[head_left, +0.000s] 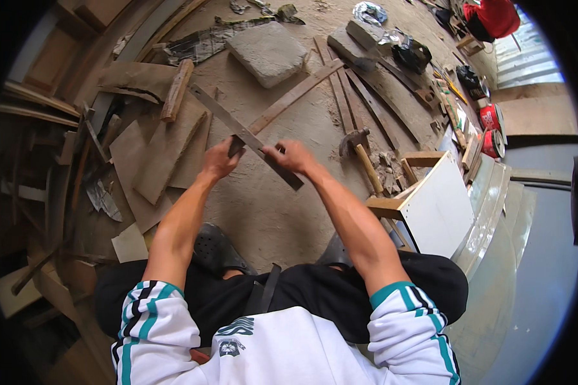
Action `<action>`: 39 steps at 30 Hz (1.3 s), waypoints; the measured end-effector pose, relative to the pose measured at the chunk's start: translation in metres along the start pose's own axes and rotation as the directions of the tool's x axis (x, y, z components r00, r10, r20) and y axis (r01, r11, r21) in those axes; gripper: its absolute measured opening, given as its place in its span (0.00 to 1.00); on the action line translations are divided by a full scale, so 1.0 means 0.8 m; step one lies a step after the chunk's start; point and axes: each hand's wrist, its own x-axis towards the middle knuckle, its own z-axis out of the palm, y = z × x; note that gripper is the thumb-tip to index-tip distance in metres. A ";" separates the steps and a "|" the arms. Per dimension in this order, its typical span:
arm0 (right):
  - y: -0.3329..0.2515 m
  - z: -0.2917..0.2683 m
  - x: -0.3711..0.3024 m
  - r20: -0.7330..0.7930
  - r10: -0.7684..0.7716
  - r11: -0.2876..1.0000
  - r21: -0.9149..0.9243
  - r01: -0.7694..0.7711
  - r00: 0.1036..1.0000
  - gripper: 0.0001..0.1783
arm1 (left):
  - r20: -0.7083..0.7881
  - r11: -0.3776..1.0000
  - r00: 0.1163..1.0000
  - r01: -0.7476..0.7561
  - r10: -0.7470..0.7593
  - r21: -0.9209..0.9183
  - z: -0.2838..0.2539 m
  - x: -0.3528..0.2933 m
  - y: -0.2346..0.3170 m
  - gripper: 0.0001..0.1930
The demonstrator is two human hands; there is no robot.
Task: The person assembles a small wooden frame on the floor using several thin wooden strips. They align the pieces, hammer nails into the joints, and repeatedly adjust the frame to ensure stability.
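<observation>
My left hand (222, 158) is closed around the near end of a long, narrow wooden strip (295, 94), which slants away to the upper right. Across it lies a flat, straight grey strip (219, 113), likely metal, so the two form an X. My right hand (290, 156) pinches the grey strip's edge near its lower end, thumb and fingers together. The fingers of my left hand are partly hidden under the crossing. Right of my hands, a claw hammer (368, 168) with a wooden handle leans by a small wooden frame with a white panel (435, 208).
A thick concrete slab (267, 54) lies ahead on the dusty floor. Boards and offcuts (164, 154) are piled at left. Several long wood strips (370, 109) lie at right, near red cans (492, 142). At far upper right is a person in red (494, 18).
</observation>
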 end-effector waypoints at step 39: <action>0.321 -0.215 -0.034 -0.459 0.876 0.318 0.322 -0.892 0.147 0.24 | 0.106 0.959 0.972 -0.224 0.208 0.174 0.014 -0.009 0.000 0.18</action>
